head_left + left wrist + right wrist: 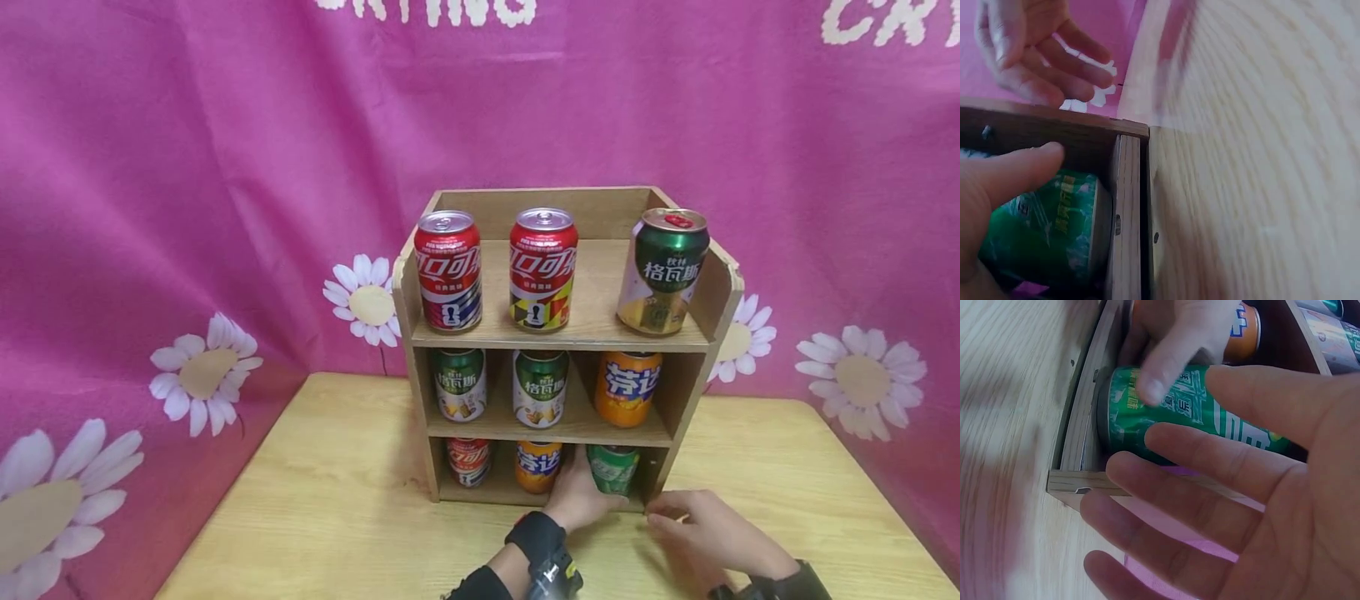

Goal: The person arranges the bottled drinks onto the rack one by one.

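Observation:
A green soda can stands at the right end of the bottom compartment of a small wooden shelf. My left hand reaches in and holds this can, its thumb across the front and its other fingers around the side toward an orange Fanta can. The fingertips behind the can are hidden. By the shelf's lower right corner is my right hand, fingers spread and nothing held; the right wrist view shows its fingers before the green can.
Two red Coca-Cola cans and a green-and-gold kvass can stand on top. Two kvass cans and an orange can fill the middle compartment. Another red can stands bottom left. A pink floral cloth hangs behind the wooden table.

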{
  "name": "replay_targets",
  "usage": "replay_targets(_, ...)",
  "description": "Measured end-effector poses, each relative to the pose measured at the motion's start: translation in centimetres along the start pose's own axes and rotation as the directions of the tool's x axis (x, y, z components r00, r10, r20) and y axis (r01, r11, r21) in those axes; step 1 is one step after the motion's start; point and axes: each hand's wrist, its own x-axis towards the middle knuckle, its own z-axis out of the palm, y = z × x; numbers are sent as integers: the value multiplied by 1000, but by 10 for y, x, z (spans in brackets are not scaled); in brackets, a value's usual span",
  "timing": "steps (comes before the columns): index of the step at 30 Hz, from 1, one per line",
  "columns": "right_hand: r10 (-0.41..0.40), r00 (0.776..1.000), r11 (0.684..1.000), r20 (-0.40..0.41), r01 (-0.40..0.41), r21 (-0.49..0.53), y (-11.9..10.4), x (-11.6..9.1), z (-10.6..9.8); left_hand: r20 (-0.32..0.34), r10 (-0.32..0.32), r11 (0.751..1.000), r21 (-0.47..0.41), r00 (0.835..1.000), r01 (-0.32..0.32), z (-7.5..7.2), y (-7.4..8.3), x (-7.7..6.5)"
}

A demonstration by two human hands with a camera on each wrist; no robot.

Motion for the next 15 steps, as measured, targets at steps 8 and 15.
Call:
replay_targets(8, -18, 1000, 1000, 10, 18, 9, 0, -1, -2, 5, 47, 999, 20, 999, -47, -1, -2, -3)
replay_targets(15, 7, 1000, 1000, 21, -7, 13, -2, 0, -3, -36, 15, 1000, 23, 999, -14, 2, 1, -2)
